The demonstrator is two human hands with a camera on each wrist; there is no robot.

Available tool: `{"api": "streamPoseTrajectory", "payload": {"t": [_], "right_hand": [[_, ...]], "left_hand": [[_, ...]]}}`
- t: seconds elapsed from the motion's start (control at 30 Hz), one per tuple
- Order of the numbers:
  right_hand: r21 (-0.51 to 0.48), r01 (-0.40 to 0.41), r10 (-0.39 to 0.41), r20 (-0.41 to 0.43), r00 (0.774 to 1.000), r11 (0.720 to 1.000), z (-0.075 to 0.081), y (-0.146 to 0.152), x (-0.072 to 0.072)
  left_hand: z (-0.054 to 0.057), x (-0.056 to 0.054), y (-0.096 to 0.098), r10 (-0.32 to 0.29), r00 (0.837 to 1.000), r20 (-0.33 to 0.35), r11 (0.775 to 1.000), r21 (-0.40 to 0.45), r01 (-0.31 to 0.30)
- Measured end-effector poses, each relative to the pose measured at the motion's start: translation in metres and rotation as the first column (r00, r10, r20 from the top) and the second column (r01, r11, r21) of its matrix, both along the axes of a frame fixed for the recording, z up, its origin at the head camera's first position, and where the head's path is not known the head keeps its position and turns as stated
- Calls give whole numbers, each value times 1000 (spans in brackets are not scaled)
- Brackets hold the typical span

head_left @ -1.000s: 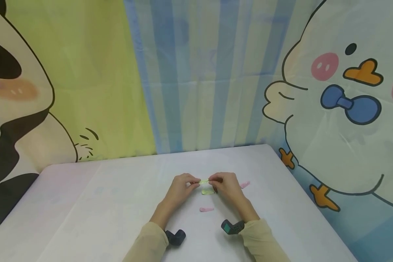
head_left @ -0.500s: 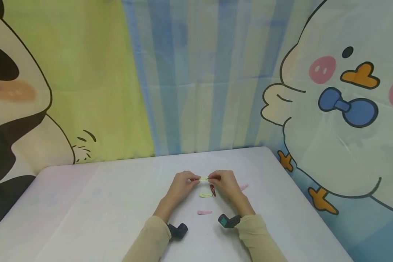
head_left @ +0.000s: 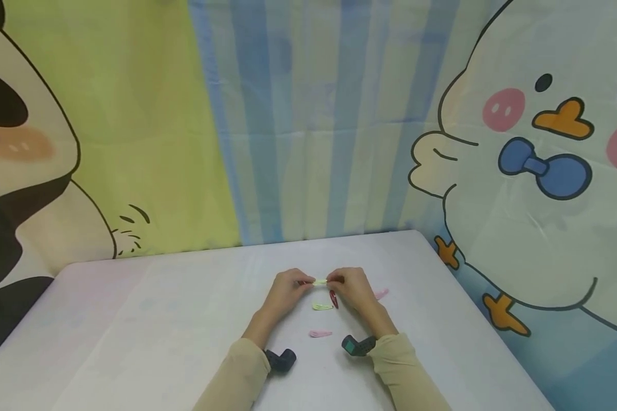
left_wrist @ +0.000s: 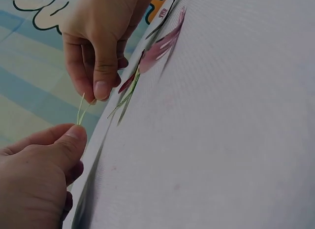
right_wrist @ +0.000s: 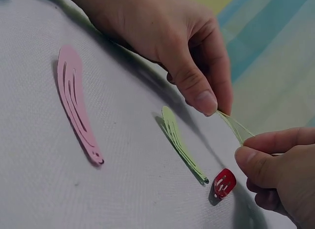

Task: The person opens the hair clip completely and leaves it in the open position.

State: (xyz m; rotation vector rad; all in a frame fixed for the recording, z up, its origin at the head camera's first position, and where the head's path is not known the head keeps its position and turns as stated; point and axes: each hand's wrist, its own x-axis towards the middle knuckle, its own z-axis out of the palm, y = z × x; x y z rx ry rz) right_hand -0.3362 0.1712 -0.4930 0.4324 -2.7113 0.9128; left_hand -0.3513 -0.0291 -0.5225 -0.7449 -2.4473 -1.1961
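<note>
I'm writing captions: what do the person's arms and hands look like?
The left hand and right hand are bare. The left sleeve and right sleeve are plain beige. The left camera, worn at the wrist, is black; the right camera is dark with a teal patch.

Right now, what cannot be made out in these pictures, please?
Head view: ends of the held green hair clip, covered by the left hand and right hand.
Head view: farther pink hair clip, partly behind the right hand.
Head view: slots of the red hair clip, too small to count.
Right wrist view: right hand, cut off by right edge.
</note>
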Motion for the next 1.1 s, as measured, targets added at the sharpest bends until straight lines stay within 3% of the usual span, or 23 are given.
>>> {"api": "streamPoseTrajectory", "payload": {"t": [0.33, 0.83, 1.1], "right_hand": [[20, 4, -5, 55, 998, 1000, -5, -1, -3], [56, 16, -22, 111, 994, 998, -4, -4, -2], [58, 18, -24, 108, 994, 998, -4, -4, -3]], "left_hand": [[-8, 0, 1, 25, 998, 49, 998, -59, -22], [-6, 2, 0, 75, 992, 103, 989, -137, -61], [-3, 3, 0, 74, 986, 146, 991, -122, -56]]}}
